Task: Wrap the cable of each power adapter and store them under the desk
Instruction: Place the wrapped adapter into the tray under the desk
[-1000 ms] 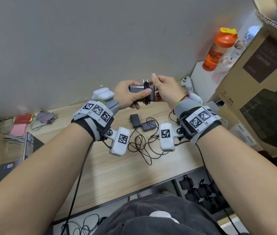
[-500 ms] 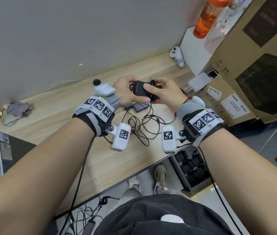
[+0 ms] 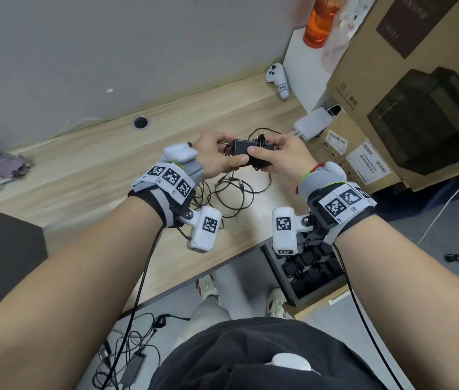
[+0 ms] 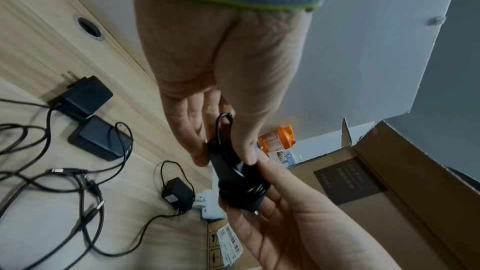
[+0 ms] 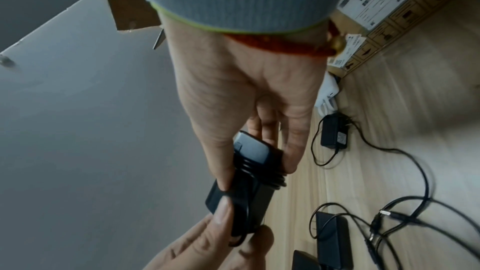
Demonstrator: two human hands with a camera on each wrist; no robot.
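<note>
Together, the left hand [image 3: 217,156] and right hand [image 3: 284,159] grip a black rectangular power adapter [image 3: 246,147] with its thin black cable [image 5: 253,174] coiled around it, held above the light wooden desk [image 3: 87,178], far of loose tangled black cables [image 3: 234,192].

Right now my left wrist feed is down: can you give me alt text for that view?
Both hands, the left hand from above and the right hand from below, hold a black power adapter with its cable wound around it, above a wooden desk. Three more adapters lie on the desk among loose black cables; cardboard boxes stand to the right.
</note>
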